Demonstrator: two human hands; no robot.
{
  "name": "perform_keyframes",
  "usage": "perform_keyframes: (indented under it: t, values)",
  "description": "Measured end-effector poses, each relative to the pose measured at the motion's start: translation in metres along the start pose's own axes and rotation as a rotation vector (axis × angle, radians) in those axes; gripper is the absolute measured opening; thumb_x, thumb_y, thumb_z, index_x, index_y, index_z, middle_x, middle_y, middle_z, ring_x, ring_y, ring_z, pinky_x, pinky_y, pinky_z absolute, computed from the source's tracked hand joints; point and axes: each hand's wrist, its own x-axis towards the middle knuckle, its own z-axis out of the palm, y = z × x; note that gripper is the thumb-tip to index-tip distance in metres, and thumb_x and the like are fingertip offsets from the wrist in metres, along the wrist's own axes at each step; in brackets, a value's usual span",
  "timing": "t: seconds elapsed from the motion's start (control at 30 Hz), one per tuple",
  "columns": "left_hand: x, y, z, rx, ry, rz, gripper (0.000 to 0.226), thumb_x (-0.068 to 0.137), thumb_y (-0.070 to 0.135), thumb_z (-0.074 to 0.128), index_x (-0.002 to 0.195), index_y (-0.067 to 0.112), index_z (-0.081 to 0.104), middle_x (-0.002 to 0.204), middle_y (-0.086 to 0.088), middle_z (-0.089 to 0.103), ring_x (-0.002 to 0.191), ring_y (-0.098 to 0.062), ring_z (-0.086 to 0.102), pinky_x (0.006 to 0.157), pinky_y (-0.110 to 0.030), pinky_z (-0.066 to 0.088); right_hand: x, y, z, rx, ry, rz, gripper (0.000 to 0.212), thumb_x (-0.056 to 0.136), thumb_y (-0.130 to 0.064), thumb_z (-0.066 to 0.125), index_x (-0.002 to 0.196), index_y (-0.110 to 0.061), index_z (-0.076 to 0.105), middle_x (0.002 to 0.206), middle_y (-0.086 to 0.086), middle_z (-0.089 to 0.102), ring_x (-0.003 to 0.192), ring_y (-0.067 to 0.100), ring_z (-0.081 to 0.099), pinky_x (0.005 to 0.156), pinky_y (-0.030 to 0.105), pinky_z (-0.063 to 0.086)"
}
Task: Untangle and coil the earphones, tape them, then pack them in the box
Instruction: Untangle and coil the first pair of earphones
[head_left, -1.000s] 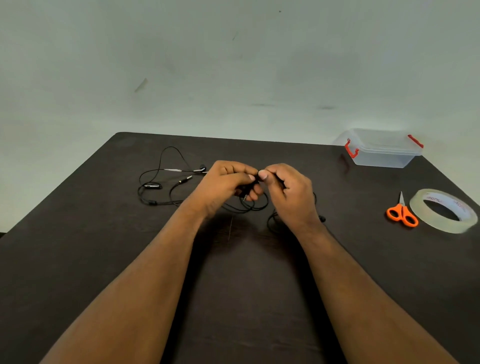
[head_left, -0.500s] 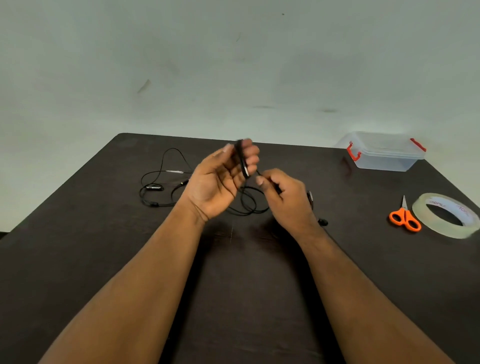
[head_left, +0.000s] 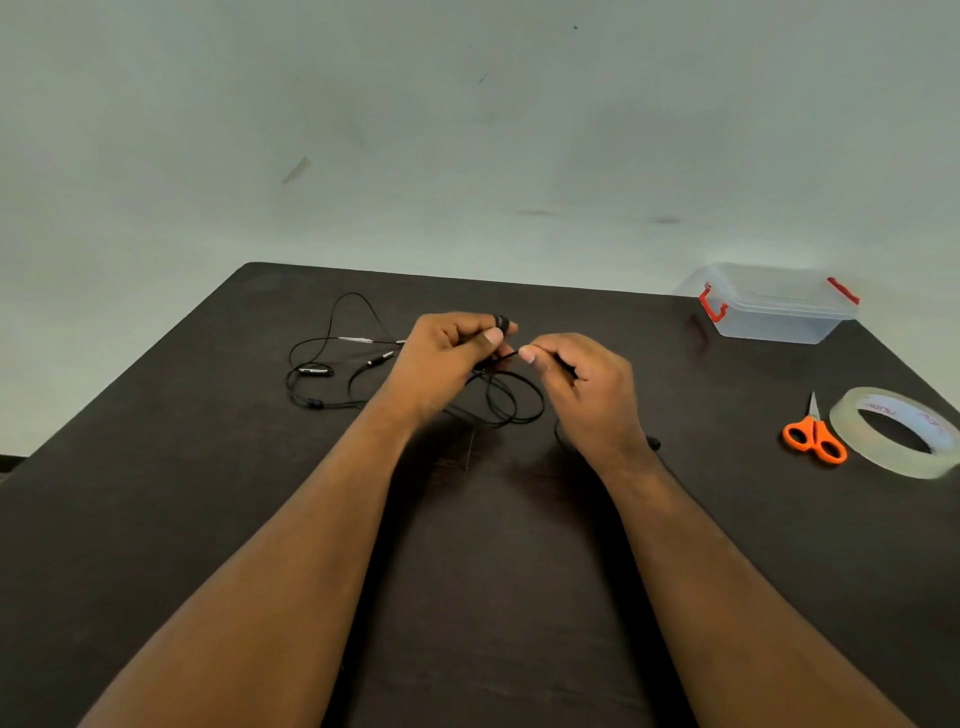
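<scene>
Both hands (head_left: 519, 364) pinch the black earphones (head_left: 498, 400) cable.

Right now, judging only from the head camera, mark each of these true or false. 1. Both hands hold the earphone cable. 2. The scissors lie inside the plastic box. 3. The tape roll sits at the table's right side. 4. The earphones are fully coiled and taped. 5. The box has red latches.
1. True: the left hand and the right hand both pinch the earphones.
2. False: the scissors lie on the table, beside the tape roll.
3. True.
4. False: loose loops of cable spread over the table, with no tape on them.
5. True: the box shows red latches at both ends.
</scene>
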Motion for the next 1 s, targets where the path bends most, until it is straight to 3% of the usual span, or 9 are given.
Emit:
perform_keyframes:
  t: [0.13,0.33,0.43,0.67,0.77,0.9,1.0]
  values:
    - [0.002,0.0,-0.001,-0.112,-0.003,-0.037,0.02,0.096,0.003,0.052,0.108,-0.005,0.066,0.082,-0.008,0.067,0.077,-0.015,0.063,0.074,-0.022,0.053,0.001,0.002,-0.005,-0.005,0.021,0.027,0.013,0.091,-0.02,0.066,0.086,-0.009,0.07,0.081,-0.006,0.066,0.074,0.005,0.06,0.065,0.024,0.05]
    - [0.009,-0.008,-0.008,-0.351,0.295,-0.088,0.028,0.085,-0.004,0.067,0.113,0.0,0.064,0.09,-0.008,0.07,0.076,-0.014,0.066,0.072,-0.02,0.052,0.0,-0.012,0.006,-0.084,-0.062,-0.137,0.014,0.092,-0.019,0.065,0.088,-0.007,0.071,0.08,-0.001,0.068,0.071,0.009,0.061,0.061,0.027,0.05]
    - [0.01,-0.012,-0.01,-0.351,0.325,-0.103,0.031,0.086,-0.003,0.065,0.117,-0.002,0.062,0.097,-0.012,0.073,0.083,-0.017,0.071,0.072,-0.022,0.054,0.001,-0.014,0.007,-0.103,-0.074,-0.159,0.014,0.092,-0.018,0.065,0.089,-0.006,0.072,0.079,0.0,0.069,0.07,0.011,0.06,0.059,0.028,0.05]
    - [0.003,-0.005,-0.007,-0.294,0.099,-0.141,0.025,0.088,-0.01,0.055,0.109,-0.002,0.065,0.097,-0.018,0.073,0.088,-0.025,0.072,0.079,-0.027,0.057,0.003,-0.005,-0.002,-0.06,0.004,-0.086,0.013,0.093,-0.015,0.063,0.088,-0.005,0.069,0.08,0.001,0.067,0.07,0.013,0.06,0.06,0.032,0.05]
    - [-0.002,-0.001,-0.005,-0.22,-0.073,-0.152,0.028,0.086,-0.014,0.051,0.105,-0.003,0.068,0.096,-0.02,0.072,0.088,-0.028,0.071,0.083,-0.034,0.057,0.004,-0.002,-0.003,-0.082,-0.002,-0.076,0.013,0.094,-0.016,0.062,0.089,-0.007,0.069,0.082,0.001,0.067,0.072,0.013,0.06,0.061,0.031,0.05]
    - [-0.008,0.002,-0.001,-0.232,-0.351,-0.202,0.028,0.086,-0.011,0.045,0.103,-0.009,0.067,0.091,-0.027,0.07,0.08,-0.028,0.069,0.073,-0.032,0.056,0.005,0.002,-0.006,-0.057,-0.009,-0.034,0.014,0.095,-0.018,0.061,0.087,-0.009,0.068,0.08,-0.002,0.066,0.073,0.009,0.06,0.063,0.03,0.05]
    - [-0.008,0.004,-0.002,-0.326,-0.461,-0.247,0.022,0.086,0.002,0.053,0.098,-0.002,0.071,0.086,-0.021,0.071,0.077,-0.026,0.069,0.069,-0.029,0.056,0.005,0.006,-0.007,0.001,0.016,0.014,0.019,0.094,-0.022,0.062,0.082,-0.008,0.067,0.077,-0.003,0.064,0.072,0.008,0.059,0.064,0.027,0.049]
